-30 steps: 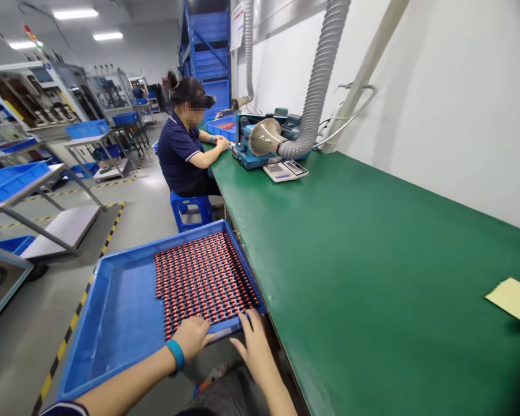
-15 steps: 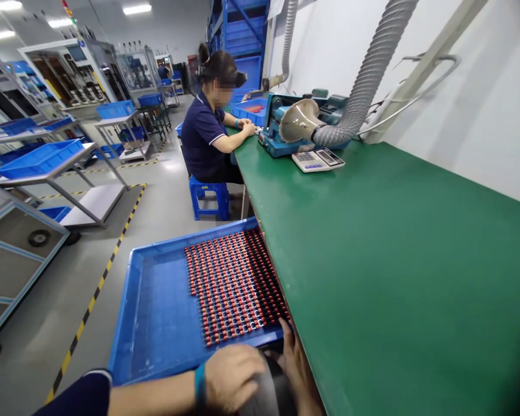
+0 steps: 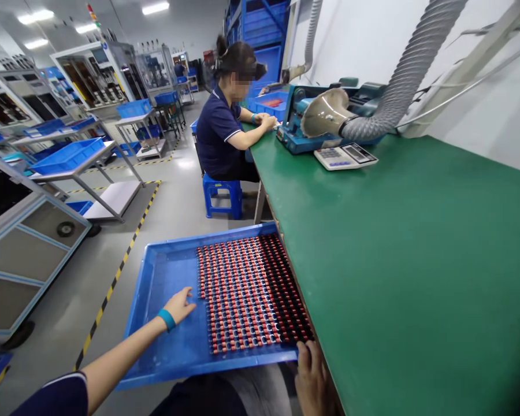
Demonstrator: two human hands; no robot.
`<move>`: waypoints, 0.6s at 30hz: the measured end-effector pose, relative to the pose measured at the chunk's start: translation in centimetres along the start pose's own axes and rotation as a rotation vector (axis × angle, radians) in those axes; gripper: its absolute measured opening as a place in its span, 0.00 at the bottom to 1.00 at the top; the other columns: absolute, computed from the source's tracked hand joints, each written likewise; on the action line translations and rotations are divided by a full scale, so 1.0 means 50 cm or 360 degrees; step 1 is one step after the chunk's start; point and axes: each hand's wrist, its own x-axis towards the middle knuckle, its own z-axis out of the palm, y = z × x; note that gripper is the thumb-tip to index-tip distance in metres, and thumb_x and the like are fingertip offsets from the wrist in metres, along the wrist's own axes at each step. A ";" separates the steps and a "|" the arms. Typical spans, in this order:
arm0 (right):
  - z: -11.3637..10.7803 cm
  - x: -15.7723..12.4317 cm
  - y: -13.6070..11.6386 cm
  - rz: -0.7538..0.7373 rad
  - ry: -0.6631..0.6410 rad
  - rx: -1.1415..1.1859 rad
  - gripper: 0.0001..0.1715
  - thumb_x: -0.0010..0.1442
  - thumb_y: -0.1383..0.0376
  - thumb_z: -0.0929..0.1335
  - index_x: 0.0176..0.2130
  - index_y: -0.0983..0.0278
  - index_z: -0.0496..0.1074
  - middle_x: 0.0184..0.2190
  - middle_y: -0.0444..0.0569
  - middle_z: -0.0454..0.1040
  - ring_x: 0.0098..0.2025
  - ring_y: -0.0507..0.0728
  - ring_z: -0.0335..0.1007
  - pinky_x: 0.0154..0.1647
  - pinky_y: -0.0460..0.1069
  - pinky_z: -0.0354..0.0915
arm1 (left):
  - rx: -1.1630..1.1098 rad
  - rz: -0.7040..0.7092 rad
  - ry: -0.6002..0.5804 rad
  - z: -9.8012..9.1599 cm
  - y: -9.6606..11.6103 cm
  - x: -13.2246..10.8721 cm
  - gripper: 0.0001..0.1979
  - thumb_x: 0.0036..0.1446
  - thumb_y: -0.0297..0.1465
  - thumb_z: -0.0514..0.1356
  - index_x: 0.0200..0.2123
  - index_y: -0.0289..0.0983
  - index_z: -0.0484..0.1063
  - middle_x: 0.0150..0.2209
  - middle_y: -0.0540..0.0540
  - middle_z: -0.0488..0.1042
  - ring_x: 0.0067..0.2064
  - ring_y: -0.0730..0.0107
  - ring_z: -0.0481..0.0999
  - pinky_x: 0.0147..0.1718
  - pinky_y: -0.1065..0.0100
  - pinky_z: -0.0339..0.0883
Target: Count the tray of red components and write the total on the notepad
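Observation:
A shallow blue plastic tray (image 3: pixel 173 367) lies below the green table's edge. Rows of small red and black cylindrical parts (image 3: pixel 238 294), their kind too small to make out, fill its middle and right side. Over the bare left part of the tray reaches my left hand (image 3: pixel 179 306), wearing a teal wristband. Its fingers are apart, hold nothing and point at the left edge of the rows. My right hand (image 3: pixel 312 372) is at the near right corner, its fingers curled over the tray's rim close to the table edge.
To the right extends the green table (image 3: pixel 398 260), bearing a calculator (image 3: pixel 346 156) and a teal machine with a duct hood (image 3: pixel 325 112). A co-worker (image 3: pixel 225 127) sits on a blue stool (image 3: pixel 222 196) ahead. A wheeled cabinet (image 3: pixel 34 254) stands at the left.
My left hand has moved from above my lap, forward and left over the tray. My right hand stays at the tray's near right corner. The view has shifted slightly.

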 end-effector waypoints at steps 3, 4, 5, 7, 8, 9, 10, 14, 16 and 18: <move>-0.004 0.006 -0.007 0.0036 -0.0124 -0.0023 0.17 0.58 0.77 0.58 0.36 0.67 0.72 0.38 0.56 0.74 0.42 0.62 0.72 0.42 0.54 0.67 | -0.0027 0.0064 0.0071 0.034 -0.006 0.021 0.21 0.49 0.19 0.58 0.49 0.31 0.64 0.45 0.42 0.71 0.38 0.69 0.73 0.44 0.62 0.67; -0.006 0.007 -0.010 0.0051 -0.0178 -0.0025 0.16 0.58 0.78 0.59 0.38 0.67 0.73 0.39 0.57 0.74 0.43 0.63 0.71 0.44 0.54 0.67 | -0.0035 0.0080 0.0106 0.043 -0.005 0.023 0.20 0.49 0.19 0.58 0.48 0.32 0.64 0.45 0.43 0.71 0.39 0.68 0.72 0.45 0.62 0.66; -0.008 0.007 -0.014 0.0068 -0.0228 -0.0026 0.16 0.57 0.78 0.59 0.39 0.68 0.72 0.41 0.57 0.73 0.44 0.63 0.70 0.45 0.54 0.66 | -0.0043 0.0088 0.0140 0.051 -0.003 0.024 0.19 0.49 0.19 0.58 0.46 0.32 0.65 0.45 0.43 0.70 0.40 0.68 0.71 0.44 0.62 0.66; -0.010 0.007 -0.022 0.0105 -0.0309 -0.0020 0.16 0.57 0.77 0.60 0.41 0.68 0.72 0.42 0.57 0.73 0.46 0.63 0.70 0.45 0.54 0.65 | -0.0061 0.0085 0.0192 0.061 -0.003 0.024 0.16 0.50 0.20 0.58 0.44 0.32 0.66 0.42 0.44 0.71 0.39 0.67 0.71 0.42 0.62 0.66; -0.010 0.008 -0.027 0.0126 -0.0342 -0.0006 0.16 0.57 0.77 0.60 0.41 0.68 0.72 0.42 0.57 0.73 0.46 0.63 0.69 0.45 0.54 0.65 | -0.0071 0.0082 0.0212 0.065 -0.005 0.024 0.15 0.51 0.21 0.57 0.44 0.32 0.66 0.39 0.45 0.71 0.37 0.68 0.71 0.40 0.63 0.66; -0.009 0.010 -0.032 0.0155 -0.0388 0.0023 0.16 0.57 0.77 0.60 0.41 0.67 0.72 0.42 0.57 0.73 0.46 0.63 0.69 0.45 0.54 0.64 | -0.0080 0.0082 0.0227 0.067 -0.008 0.024 0.15 0.51 0.21 0.57 0.45 0.32 0.66 0.37 0.46 0.71 0.35 0.69 0.70 0.38 0.64 0.66; -0.007 0.014 -0.039 0.0199 -0.0450 0.0070 0.15 0.58 0.75 0.61 0.42 0.67 0.71 0.43 0.58 0.72 0.48 0.63 0.68 0.46 0.55 0.64 | -0.0091 0.0087 0.0238 0.068 -0.012 0.024 0.16 0.51 0.22 0.57 0.46 0.32 0.66 0.36 0.46 0.71 0.34 0.69 0.70 0.37 0.64 0.66; -0.017 0.039 -0.077 0.0538 -0.0630 0.0369 0.19 0.57 0.67 0.64 0.49 0.64 0.67 0.50 0.61 0.68 0.56 0.69 0.61 0.51 0.62 0.59 | -0.0158 0.0132 0.0269 0.055 -0.024 0.023 0.15 0.48 0.25 0.58 0.41 0.32 0.71 0.30 0.47 0.71 0.29 0.68 0.69 0.35 0.64 0.66; -0.045 0.053 -0.097 0.0731 -0.0705 0.0616 0.25 0.56 0.66 0.65 0.54 0.65 0.63 0.55 0.64 0.64 0.60 0.71 0.54 0.55 0.65 0.55 | -0.0216 0.0159 0.0297 0.030 -0.014 0.019 0.11 0.44 0.29 0.61 0.35 0.33 0.74 0.27 0.47 0.72 0.27 0.65 0.70 0.33 0.63 0.67; -0.091 0.066 -0.111 0.0868 -0.0828 0.1035 0.31 0.57 0.66 0.64 0.59 0.67 0.58 0.61 0.63 0.56 0.63 0.69 0.48 0.59 0.64 0.53 | -0.0300 0.0212 0.0339 -0.010 0.016 0.011 0.11 0.43 0.34 0.63 0.31 0.34 0.74 0.28 0.46 0.73 0.28 0.62 0.71 0.33 0.62 0.67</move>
